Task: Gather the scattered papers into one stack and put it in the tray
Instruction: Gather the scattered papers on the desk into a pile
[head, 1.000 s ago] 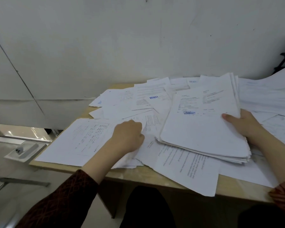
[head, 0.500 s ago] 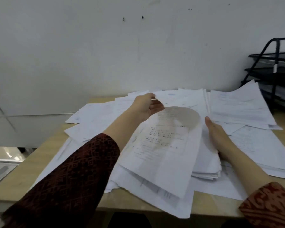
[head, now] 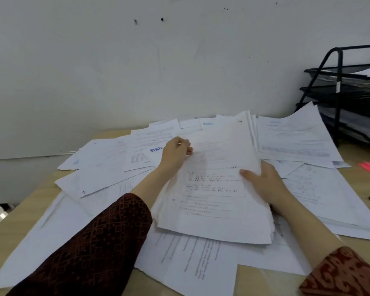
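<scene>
A thick stack (head: 220, 189) of white printed sheets is observed at the centre of the wooden table (head: 19, 221), its edges roughly squared and its near right corner fanned into many thin layers. Faint lines of print and a ruled box are seen on its top sheet, though the text is too blurred to be read. Loose papers (head: 107, 165) are spread beneath and around it on every side, several overhanging the near edge of the table, and one to the left bearing a blue stamp. Compared with half a second earlier, the curled sheet that was carried over the pile by the left hand is now laid flat as the top sheet, and the left hand is found further out along the left edge. The left hand (head: 175, 152), a ring on one finger, is held at the far left edge of the stack with its fingers curled against the paper; whether the edge is pinched cannot be told. The right hand (head: 263, 182) is clamped on the right edge, thumb pressed flat on the top sheet and fingers hidden beneath. The stack is thus held between the two hands, which are kept well apart. A black tiered tray (head: 348, 92) stands at the far right, well apart from the stack, with sheets already inside.
</scene>
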The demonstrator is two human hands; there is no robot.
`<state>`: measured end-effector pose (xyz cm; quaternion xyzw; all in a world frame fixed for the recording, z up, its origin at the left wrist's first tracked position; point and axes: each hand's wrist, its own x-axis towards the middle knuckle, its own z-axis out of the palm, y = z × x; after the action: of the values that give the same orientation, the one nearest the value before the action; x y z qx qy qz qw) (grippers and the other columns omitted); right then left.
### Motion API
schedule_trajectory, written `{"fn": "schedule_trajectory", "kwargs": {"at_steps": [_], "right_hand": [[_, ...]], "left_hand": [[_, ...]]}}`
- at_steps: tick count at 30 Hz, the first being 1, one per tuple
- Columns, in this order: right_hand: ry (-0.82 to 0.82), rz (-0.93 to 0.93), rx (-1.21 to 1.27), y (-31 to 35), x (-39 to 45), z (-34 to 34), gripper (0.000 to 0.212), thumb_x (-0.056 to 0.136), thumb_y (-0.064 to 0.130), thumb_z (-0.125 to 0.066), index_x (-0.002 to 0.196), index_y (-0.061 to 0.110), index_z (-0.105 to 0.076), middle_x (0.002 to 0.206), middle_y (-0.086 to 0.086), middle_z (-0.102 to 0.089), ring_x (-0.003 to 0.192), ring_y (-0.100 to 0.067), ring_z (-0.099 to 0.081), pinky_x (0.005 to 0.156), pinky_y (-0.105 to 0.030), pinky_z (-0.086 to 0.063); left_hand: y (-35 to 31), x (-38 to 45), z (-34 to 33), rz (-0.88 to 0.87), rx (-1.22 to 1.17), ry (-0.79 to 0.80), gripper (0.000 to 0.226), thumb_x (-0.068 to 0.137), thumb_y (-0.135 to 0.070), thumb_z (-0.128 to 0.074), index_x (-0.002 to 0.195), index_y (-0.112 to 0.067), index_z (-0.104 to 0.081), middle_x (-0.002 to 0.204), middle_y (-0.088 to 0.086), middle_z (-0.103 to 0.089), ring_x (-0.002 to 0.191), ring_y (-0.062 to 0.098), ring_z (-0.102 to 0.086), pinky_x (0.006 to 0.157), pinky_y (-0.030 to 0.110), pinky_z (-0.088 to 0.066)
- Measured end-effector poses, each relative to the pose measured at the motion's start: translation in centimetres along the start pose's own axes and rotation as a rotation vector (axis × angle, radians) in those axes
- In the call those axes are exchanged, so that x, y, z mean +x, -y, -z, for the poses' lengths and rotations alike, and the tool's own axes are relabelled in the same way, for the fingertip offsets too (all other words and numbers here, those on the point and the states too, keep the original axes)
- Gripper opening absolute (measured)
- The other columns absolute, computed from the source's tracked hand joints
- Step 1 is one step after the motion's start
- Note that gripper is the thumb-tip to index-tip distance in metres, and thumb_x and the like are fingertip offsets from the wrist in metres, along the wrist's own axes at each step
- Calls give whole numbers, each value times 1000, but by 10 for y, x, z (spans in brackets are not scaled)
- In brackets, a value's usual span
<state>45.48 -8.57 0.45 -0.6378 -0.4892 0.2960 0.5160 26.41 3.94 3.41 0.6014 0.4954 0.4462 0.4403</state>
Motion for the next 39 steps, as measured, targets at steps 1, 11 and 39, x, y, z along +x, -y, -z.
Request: {"fn": "schedule_trajectory", "kwargs": {"at_steps": [1, 11, 39], "right_hand": [[-22, 4, 1, 1, 2, -1, 32, 91, 16, -58, 122, 10, -58, 114, -3, -62, 102, -22, -59, 86, -31, -45], [-283, -40, 106, -7, 12, 14, 35, 90, 10, -59, 125, 5, -55, 108, -3, -56, 100, -20, -54, 89, -31, -42], [-215, -36, 81, -11, 14, 6, 34, 91, 10, -57, 125, 7, -55, 109, -2, -56, 99, -20, -51, 87, -31, -40]], "left_hand": [[8, 1, 14, -115, 218, -7, 14, 97, -16, -48, 98, -7, -59, 104, 11, -66, 93, 23, -62, 76, 26, -48], [51, 26, 99, 103, 1129, -37, 84, 81, -71, -46, 140, -12, -38, 141, 10, -44, 129, 30, -40, 106, 44, -30], [-65, 29, 139, -487, 729, -404, 15, 87, -8, -44, 85, -2, -58, 73, 11, -53, 70, 29, -49, 63, 31, -29]]}}
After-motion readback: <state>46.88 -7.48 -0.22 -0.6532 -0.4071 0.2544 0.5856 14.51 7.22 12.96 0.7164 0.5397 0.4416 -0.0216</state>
